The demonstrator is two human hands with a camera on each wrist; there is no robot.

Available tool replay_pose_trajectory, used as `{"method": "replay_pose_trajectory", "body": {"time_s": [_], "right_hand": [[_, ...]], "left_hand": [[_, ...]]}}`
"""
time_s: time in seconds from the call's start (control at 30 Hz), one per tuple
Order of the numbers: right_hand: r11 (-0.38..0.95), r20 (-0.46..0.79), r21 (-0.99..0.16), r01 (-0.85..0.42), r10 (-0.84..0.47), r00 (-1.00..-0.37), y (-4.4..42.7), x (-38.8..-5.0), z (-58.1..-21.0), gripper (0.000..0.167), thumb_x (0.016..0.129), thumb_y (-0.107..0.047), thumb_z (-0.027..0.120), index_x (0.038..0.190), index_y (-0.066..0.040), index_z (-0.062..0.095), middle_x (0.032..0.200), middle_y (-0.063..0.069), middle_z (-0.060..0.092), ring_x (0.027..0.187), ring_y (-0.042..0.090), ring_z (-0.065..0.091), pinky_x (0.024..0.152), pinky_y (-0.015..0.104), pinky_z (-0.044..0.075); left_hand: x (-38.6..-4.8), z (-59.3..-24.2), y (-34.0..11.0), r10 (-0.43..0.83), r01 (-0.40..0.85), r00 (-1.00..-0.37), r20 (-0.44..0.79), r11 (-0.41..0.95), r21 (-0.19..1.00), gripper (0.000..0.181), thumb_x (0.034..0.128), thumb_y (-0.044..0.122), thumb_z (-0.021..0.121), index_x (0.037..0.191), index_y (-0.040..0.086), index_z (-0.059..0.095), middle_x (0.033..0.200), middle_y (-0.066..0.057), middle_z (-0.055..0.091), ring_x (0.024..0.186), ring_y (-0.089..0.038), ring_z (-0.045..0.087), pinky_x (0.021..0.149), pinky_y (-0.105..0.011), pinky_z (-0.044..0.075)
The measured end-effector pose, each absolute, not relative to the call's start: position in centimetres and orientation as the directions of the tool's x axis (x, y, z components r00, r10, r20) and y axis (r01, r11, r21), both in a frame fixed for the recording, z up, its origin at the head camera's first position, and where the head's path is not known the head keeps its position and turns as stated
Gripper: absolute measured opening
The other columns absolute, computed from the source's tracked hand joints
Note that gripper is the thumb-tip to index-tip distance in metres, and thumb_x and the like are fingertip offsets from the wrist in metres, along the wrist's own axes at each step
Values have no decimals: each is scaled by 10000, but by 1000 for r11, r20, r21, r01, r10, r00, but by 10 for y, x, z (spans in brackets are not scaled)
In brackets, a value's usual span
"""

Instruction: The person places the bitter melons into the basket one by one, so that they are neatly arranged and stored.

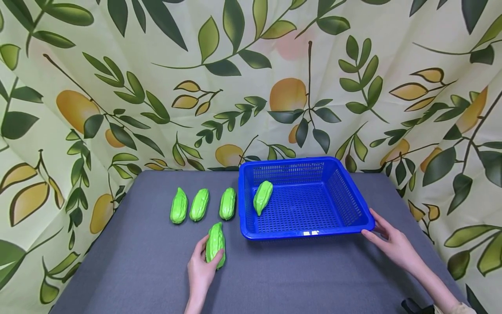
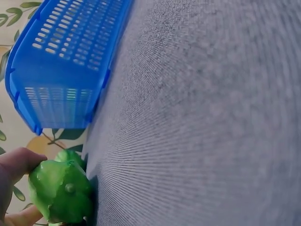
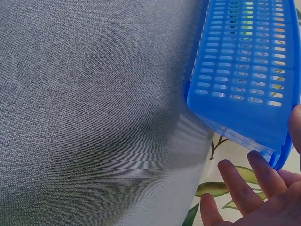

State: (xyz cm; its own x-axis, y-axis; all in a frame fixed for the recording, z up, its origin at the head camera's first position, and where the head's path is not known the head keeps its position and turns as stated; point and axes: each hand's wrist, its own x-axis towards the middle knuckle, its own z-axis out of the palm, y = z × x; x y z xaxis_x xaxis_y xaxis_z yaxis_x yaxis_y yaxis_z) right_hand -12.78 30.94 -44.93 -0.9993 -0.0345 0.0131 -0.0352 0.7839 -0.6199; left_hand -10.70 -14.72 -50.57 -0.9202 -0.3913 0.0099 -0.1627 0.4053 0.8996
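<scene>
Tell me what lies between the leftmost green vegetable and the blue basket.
Two more lie there in the head view: a second green vegetable near the leftmost vegetable, then a third vegetable close beside the blue basket, on grey cloth.

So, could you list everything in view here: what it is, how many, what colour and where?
Table: 1, grey, across the lower part
Patterned cloth: cream with green leaves and orange fruit, behind the table
Basket: 1, blue, far part of the table
Loose gourds: 3, green, left of the basket
Basket gourd: 1, green, inside the basket
Held gourd: 1, green, in the left hand
Dark item: 1, black, lower right edge, unclear
Left hand: 1, bare, lower middle
Right hand: 1, bare, holding the basket's near right corner
</scene>
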Motion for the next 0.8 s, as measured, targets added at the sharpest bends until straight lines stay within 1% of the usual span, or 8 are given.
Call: {"method": "replay_pose_trajectory", "body": {"time_s": [0.07, 0.13, 0.23, 0.37, 0.5, 0.6, 0.73, 0.8], "right_hand": [[785, 18, -619, -38, -34, -999, 309, -128, -450, 731, 956, -337, 555, 1457, 84, 229, 1261, 376, 514, 1119, 524, 535, 861, 580, 483], [784, 23, -619, -41, -34, -999, 308, -128, -450, 725, 954, -333, 559, 1454, 85, 240, 1252, 373, 523, 1113, 519, 542, 866, 582, 478], [781, 28, -622, -46, -36, -999, 308, -128, -451, 722, 953, -329, 564, 1452, 84, 247, 1245, 369, 532, 1110, 513, 548, 868, 583, 475], [781, 29, -623, -47, -37, -999, 308, -128, -451, 717, 953, -324, 563, 1453, 81, 248, 1239, 366, 538, 1109, 511, 550, 870, 584, 474], [781, 29, -623, -47, -37, -999, 308, -128, -450, 720, 954, -326, 562, 1454, 82, 244, 1243, 368, 534, 1110, 515, 547, 867, 586, 476], [779, 33, -625, -54, -42, -999, 308, -128, -450, 720, 954, -325, 562, 1454, 82, 244, 1245, 365, 535, 1112, 514, 548, 867, 587, 474], [779, 44, -623, -61, -44, -998, 307, -128, -448, 711, 954, -313, 564, 1452, 83, 248, 1236, 358, 547, 1106, 505, 553, 867, 578, 476], [780, 44, -623, -61, -43, -998, 308, -128, -447, 710, 954, -311, 564, 1452, 83, 249, 1233, 359, 548, 1103, 504, 554, 864, 576, 479]], "left_hand": [[-106, -506, -147, -399, -165, -917, -1, 375, 912, 560, 776, 119, 765, 1285, 28, 550, 1228, -195, 622, 1143, -314, 609, 889, -288, 513], [-106, -504, -148, -412, -180, -911, -23, 346, 921, 563, 782, 112, 759, 1294, 24, 543, 1232, -211, 612, 1155, -328, 599, 888, -282, 517], [-105, -498, -150, -431, -185, -901, -46, 288, 940, 568, 791, 99, 750, 1308, 21, 529, 1245, -227, 594, 1168, -351, 584, 872, -241, 520], [-105, -489, -150, -449, -180, -892, -45, 261, 948, 555, 799, 111, 746, 1309, 49, 536, 1239, -207, 600, 1155, -349, 594, 800, -118, 485], [-101, -483, -145, -433, -154, -901, -34, 246, 957, 561, 792, 119, 756, 1301, 29, 539, 1222, -221, 600, 1126, -364, 608, 777, -111, 482], [-98, -479, -142, -430, -144, -902, -42, 209, 967, 563, 790, 106, 758, 1301, 22, 539, 1221, -220, 598, 1120, -356, 611, 771, -104, 482], [-100, -472, -142, -447, -112, -894, -30, 159, 981, 551, 799, 89, 749, 1309, 52, 541, 1242, -199, 592, 1123, -328, 608, 755, -57, 461], [-101, -468, -143, -449, -89, -894, -11, 153, 984, 554, 803, 89, 746, 1316, 57, 536, 1252, -209, 582, 1112, -323, 612, 746, -58, 468]]}}
